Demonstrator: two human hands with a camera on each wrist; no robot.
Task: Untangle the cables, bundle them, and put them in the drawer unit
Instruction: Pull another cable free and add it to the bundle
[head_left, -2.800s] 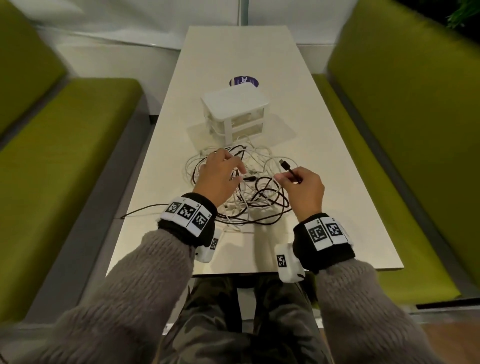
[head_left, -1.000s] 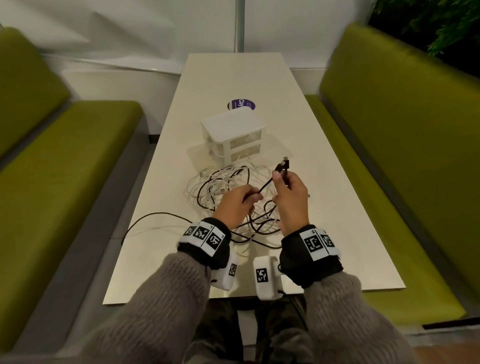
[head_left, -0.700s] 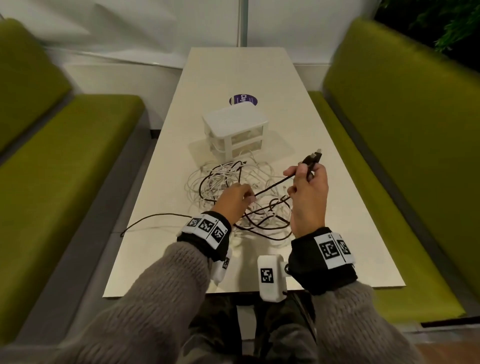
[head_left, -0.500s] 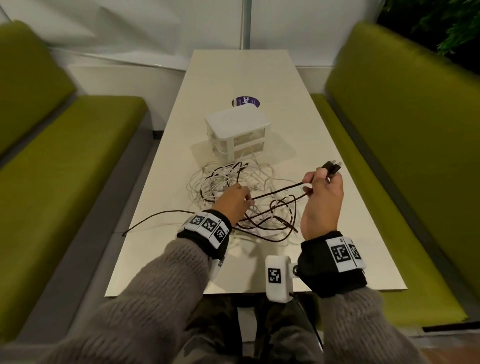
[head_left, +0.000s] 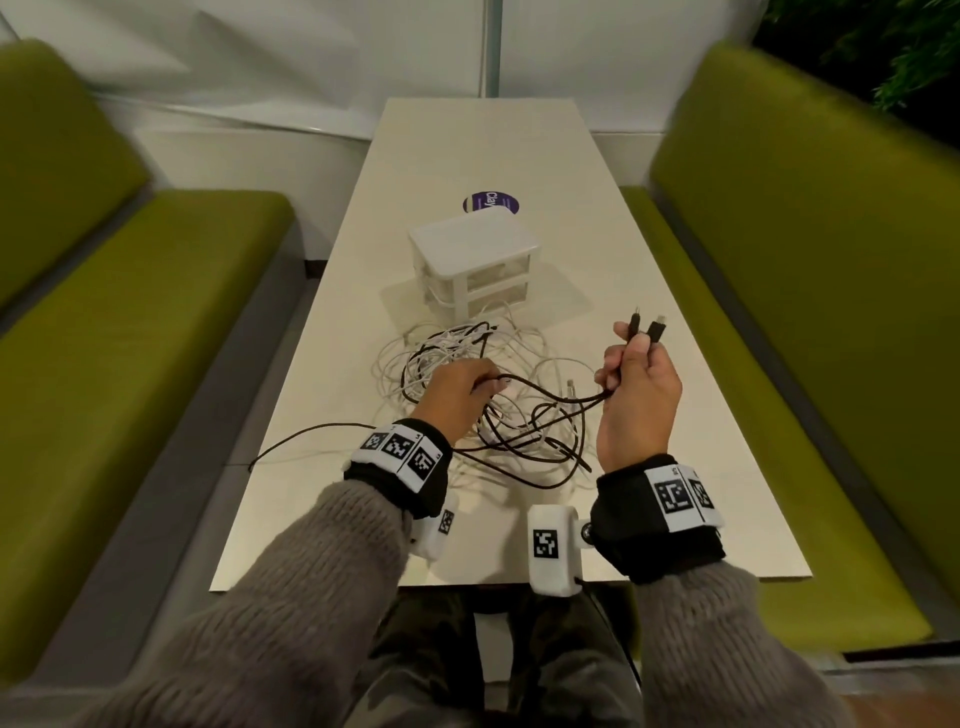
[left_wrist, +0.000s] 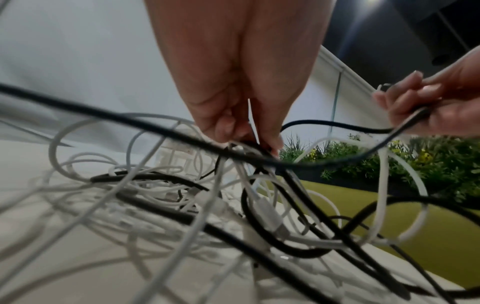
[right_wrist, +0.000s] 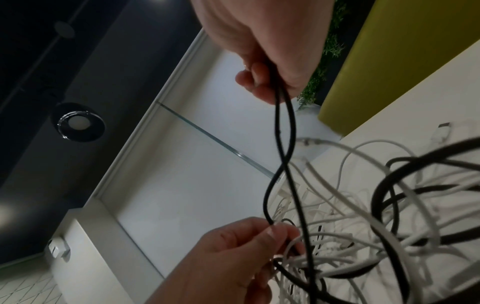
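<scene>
Cable tangle sits mid-table, bare top at both edges.
Right hand raised, gripping both black plugs; left hand low, pinching black cable.

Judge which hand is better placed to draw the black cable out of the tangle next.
Right, probably. The right hand already grips the black cable near both plugs, raised clear of the pile, while the left hand pinches it low against the tangle.
</scene>
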